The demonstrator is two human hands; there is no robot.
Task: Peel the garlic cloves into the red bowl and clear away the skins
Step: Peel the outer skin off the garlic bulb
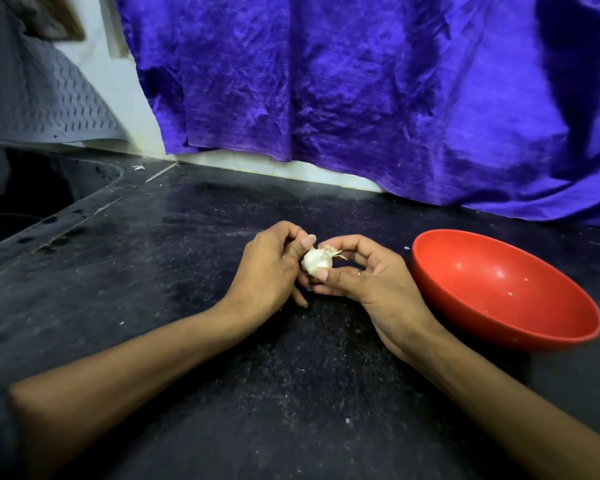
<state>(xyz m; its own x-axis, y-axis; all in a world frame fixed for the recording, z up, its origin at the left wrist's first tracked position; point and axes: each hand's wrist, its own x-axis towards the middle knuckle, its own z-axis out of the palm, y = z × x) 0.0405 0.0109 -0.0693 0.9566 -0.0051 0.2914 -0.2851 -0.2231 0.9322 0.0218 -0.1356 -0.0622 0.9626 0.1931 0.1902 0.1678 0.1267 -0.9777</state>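
Garlic bulb (317, 262): held above the dark countertop (174, 271), just left of the red bowl (499, 327), papery skin on.
Left hand (271, 268): fingers curled round the bulb.
Right hand (364, 271): pinches its stem end.
Red bowl: holds no cloves.
Technique: likely steady the bulb, pry one clove outward, keep skins together.

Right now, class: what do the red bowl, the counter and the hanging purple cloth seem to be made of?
Red bowl: probably plastic, with a smooth, even, glossy surface. Counter: likely dark polished stone, speckled and faintly reflective. Purple cloth: woven fabric with a silky sheen, creased and draped.
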